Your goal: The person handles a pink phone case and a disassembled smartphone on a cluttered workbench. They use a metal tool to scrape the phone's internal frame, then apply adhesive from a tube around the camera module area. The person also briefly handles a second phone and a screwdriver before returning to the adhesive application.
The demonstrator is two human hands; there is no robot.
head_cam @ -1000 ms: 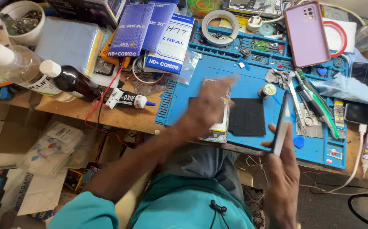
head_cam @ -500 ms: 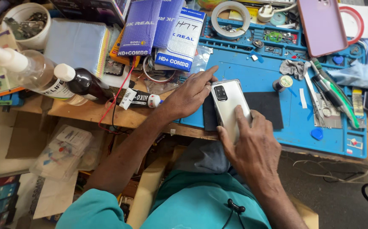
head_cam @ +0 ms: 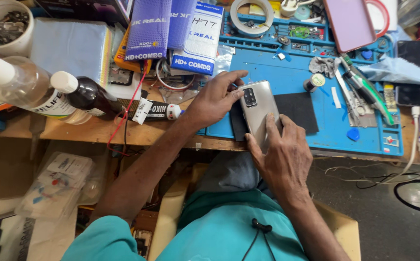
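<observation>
1. Right hand is nearest the camera; its fingers are curled over the lower end of a silver phone, gripping it from below.
2. The phone lies back side up, camera cluster toward the far end, on a black pad at the near edge of the counter.
3. Left hand comes in from the left, fingers spread, fingertips pressing the phone's upper left edge beside the camera cluster.
4. The pad sits on a blue mat.
5. Left of the left hand: a small glue tube, then a dark bottle with a white cap and a clear bottle.
6. Right on the mat: tweezers and hand tools.
7. Farther back: blue packets, a tape roll, a pink phone case.
</observation>
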